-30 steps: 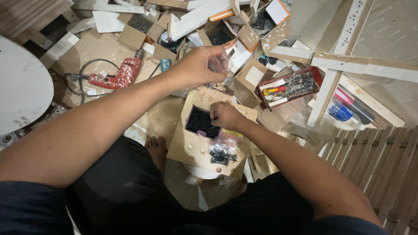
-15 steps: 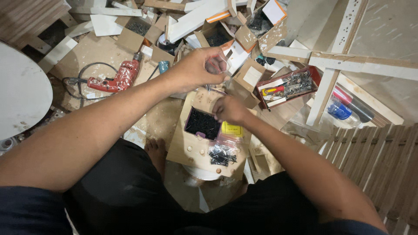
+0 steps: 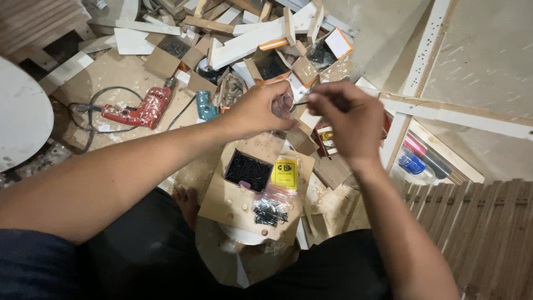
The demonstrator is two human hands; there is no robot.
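My left hand [image 3: 260,109] holds a small clear plastic bag [image 3: 284,102] open in front of me. My right hand [image 3: 344,119] is raised beside it, pinching a few thin black screws [image 3: 302,103] whose tips point into the bag's mouth. Below both hands, an open box of black screws [image 3: 246,170] rests on a small wooden board [image 3: 230,203], with a yellow label [image 3: 284,173] beside it. A filled clear bag of screws [image 3: 269,211] lies on the board's near edge.
A red power drill [image 3: 136,113] with its cord lies to the left. Cardboard boxes [image 3: 172,53], white boards and wood offcuts are piled at the back. A red tool tray [image 3: 323,139] sits behind my right hand. A slatted wooden panel [image 3: 483,233] is at right, a white round top [image 3: 19,114] at left.
My right hand has risen from the screw box to the bag in my left hand, carrying a few screws. The view has shifted slightly.
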